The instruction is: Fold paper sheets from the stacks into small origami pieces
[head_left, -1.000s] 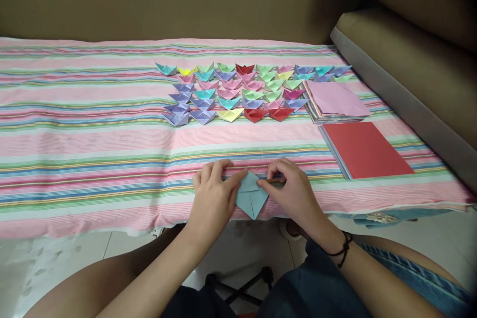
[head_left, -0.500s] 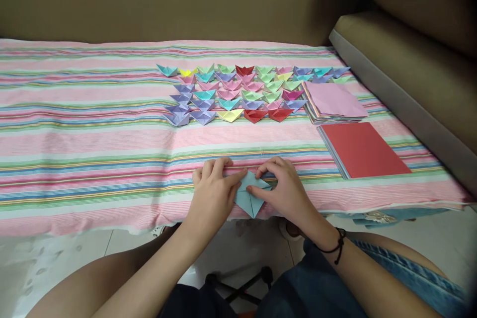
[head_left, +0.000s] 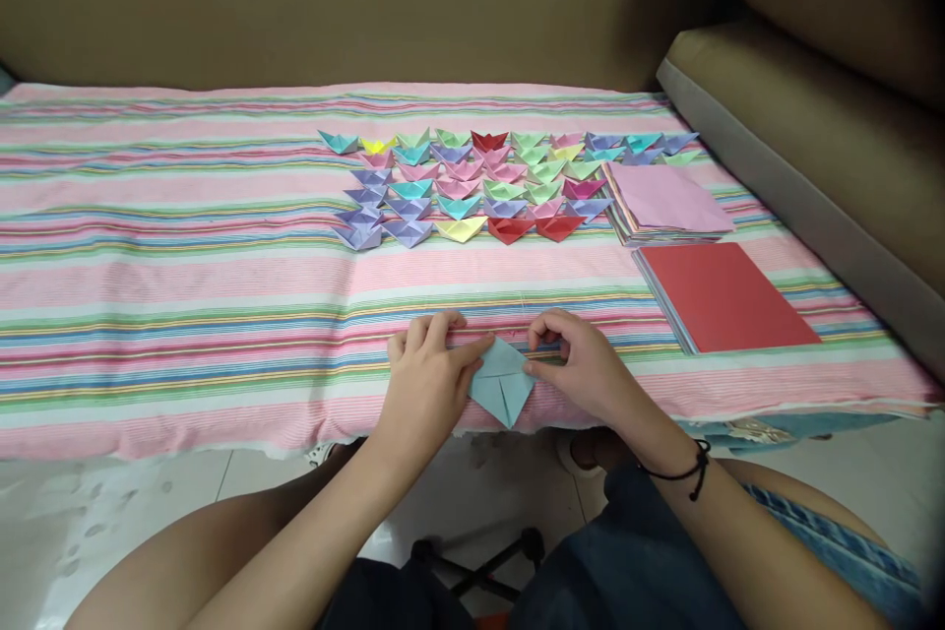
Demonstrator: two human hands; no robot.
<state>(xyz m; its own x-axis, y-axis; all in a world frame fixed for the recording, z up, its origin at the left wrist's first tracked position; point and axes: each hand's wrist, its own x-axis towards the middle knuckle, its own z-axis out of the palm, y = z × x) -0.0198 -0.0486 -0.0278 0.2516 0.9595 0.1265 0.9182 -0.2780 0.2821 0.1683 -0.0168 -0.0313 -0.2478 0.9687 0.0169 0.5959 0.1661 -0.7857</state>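
Observation:
A small light-blue piece of folded origami paper (head_left: 503,386) lies at the front edge of the striped cloth, one corner pointing towards me. Horizontal and vertical fold lines show on its face. My left hand (head_left: 428,369) has its thumb and forefinger on the paper's left side, with the other fingers curled on the cloth. At the right corner, the thumb and forefinger of my right hand (head_left: 580,364) pinch the paper's edge. Beyond my hands stand rows of small folded paper boats (head_left: 459,207) in many colours.
On the right are a stack of pink-topped paper squares (head_left: 668,199) and a stack of red-topped paper (head_left: 727,297). The striped cloth (head_left: 184,276) covers the seat. A brown backrest (head_left: 332,0) rises behind it, and brown cushions (head_left: 797,118) stand at the right.
My right hand has shifted from the paper's middle to its right corner. A crosswise fold now shows over the upper part of the paper. The view has moved slightly.

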